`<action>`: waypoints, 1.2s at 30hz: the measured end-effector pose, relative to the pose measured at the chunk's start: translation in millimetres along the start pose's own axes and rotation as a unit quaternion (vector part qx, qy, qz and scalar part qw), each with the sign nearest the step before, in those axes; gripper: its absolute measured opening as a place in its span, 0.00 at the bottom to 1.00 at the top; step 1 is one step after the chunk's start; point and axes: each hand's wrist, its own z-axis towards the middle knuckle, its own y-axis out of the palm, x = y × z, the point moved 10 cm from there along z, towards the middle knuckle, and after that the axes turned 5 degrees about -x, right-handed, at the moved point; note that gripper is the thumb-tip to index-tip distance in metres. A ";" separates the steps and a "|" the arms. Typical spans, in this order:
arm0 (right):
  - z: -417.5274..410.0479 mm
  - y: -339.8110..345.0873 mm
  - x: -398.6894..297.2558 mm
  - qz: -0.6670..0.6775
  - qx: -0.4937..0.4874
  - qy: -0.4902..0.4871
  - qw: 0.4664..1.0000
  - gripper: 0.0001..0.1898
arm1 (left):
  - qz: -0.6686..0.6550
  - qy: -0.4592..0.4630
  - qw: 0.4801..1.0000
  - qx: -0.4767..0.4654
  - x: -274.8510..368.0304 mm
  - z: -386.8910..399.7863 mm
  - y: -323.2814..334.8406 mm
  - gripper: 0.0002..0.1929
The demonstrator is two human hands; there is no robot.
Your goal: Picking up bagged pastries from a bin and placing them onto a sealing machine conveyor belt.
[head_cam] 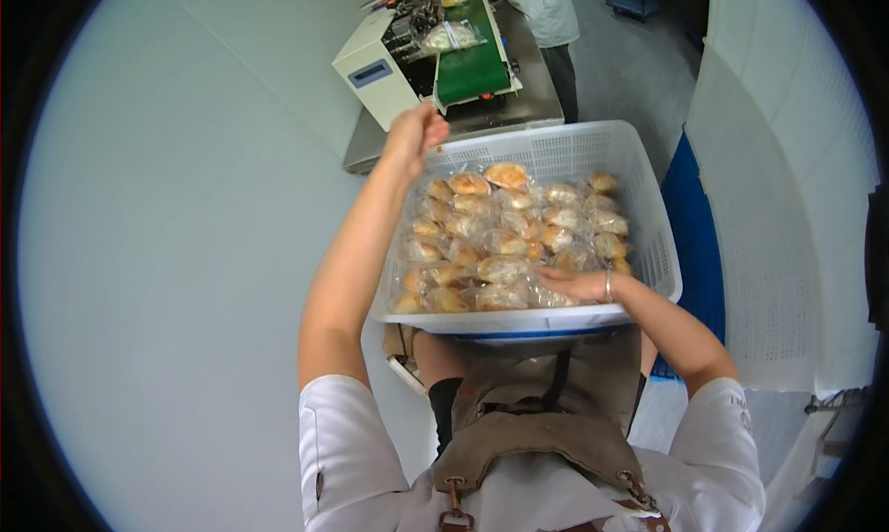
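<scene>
A white perforated plastic basket (576, 135) stands before me, filled with rows of bread rolls in clear plastic bags (514, 223). My left hand (415, 137) is raised over the basket's far left corner, close to the near end of a green conveyor belt (472, 77). Its fingers are curled and blurred, and whatever might be inside them is hidden. Low over the near right part of the rolls, my right hand (573, 284) lies with fingers extended leftward. The fingertips meet a bagged roll (505, 269); no grip on it shows.
The belt belongs to a packaging machine with a white housing (375, 67) on a metal table (535, 105). A bagged roll (448, 37) lies on the belt. Beyond stands another person (549, 11). Blue crates (694, 254) and stacked white baskets (764, 254) are at the right; a wall (194, 254) is left.
</scene>
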 end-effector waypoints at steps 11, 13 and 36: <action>-12.5 12.5 3.9 -0.045 -0.026 -0.038 0.998 0.42 | -0.046 -0.073 0.986 0.144 5.0 123.9 -69.0 0.25; -7.5 3.0 18.2 -0.055 -0.002 -0.031 0.998 0.40 | -0.032 -0.054 0.990 0.125 6.5 120.1 -65.3 0.15; -88.9 -55.1 50.3 0.530 0.321 -0.005 0.785 0.41 | 0.367 -0.090 0.853 -0.359 -172.4 -206.2 193.9 0.08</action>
